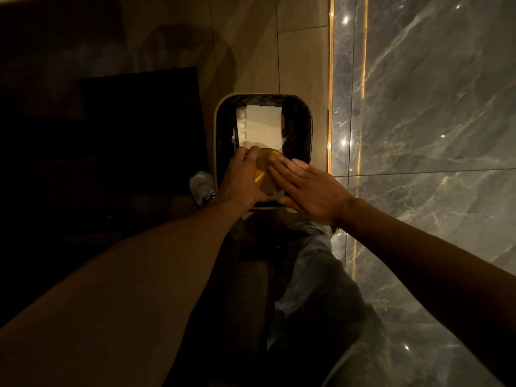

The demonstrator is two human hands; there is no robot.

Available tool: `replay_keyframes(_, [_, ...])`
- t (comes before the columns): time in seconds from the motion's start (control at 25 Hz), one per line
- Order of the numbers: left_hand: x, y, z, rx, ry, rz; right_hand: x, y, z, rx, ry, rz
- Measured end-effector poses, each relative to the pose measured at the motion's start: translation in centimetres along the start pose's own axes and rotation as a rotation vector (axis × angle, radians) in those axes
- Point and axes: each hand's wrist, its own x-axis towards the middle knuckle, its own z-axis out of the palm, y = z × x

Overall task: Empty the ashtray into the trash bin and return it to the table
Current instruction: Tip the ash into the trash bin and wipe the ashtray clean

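A round golden ashtray [265, 170] is held upside down over the near end of the trash bin [216, 127], a rounded rectangular bin with a black liner. My left hand [241, 178] grips the ashtray's left edge. My right hand [308, 188] lies flat with fingers straight, its fingertips against the ashtray's underside on the right. White cardboard or paper waste [261, 127] lies inside the bin. The ashtray's inside is hidden from view.
A dark marble wall [432, 107] with a lit gold strip runs along the right of the bin. A dark piece of furniture [139, 121] stands to the left. My shoe [201, 185] and trouser leg [315, 263] are just below the bin.
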Motion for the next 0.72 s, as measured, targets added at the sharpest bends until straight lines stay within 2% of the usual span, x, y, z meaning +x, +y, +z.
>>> replay_keyframes(0.44, [0.0, -0.5, 0.5, 0.003, -0.012, -0.043, -0.2, -0.4, 0.2, 0.091, -0.079, 0.009])
replay_keyframes(0.6, [-0.5, -0.5, 0.8, -0.071, 0.021, -0.053, 0.1, -1.0, -0.3, 0.310, 0.019, 0.172])
replay_keyframes(0.72, [-0.6, -0.4, 0.7, -0.091, 0.041, -0.057, 0.3, -1.5, -0.9, 0.621, 0.090, 0.324])
